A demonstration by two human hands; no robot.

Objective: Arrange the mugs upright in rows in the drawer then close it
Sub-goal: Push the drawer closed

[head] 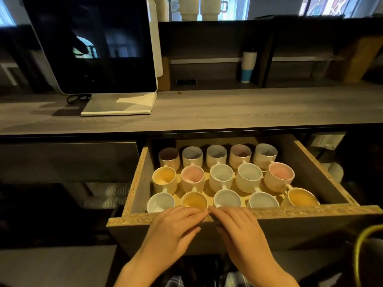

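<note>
The wooden drawer (310, 210) stands pulled out under the counter. Inside it, several white mugs with pastel insides stand upright in three rows, among them a pink-lined mug (280, 175) at the right of the middle row and a yellow-lined mug (193, 200) in the front row. My left hand (176, 226) and my right hand (236, 226) lie side by side on the drawer's front panel. Their straight fingers rest on its top edge, fingertips nearly meeting at the middle. Neither hand holds anything.
A grey wooden counter (228, 108) runs above the drawer, with a white-framed screen (93, 44) on a stand at the left. Two cream mugs (199, 8) sit on the high shelf, a stack of paper cups (247, 67) below it. A yellow cable (360, 245) curves at the right.
</note>
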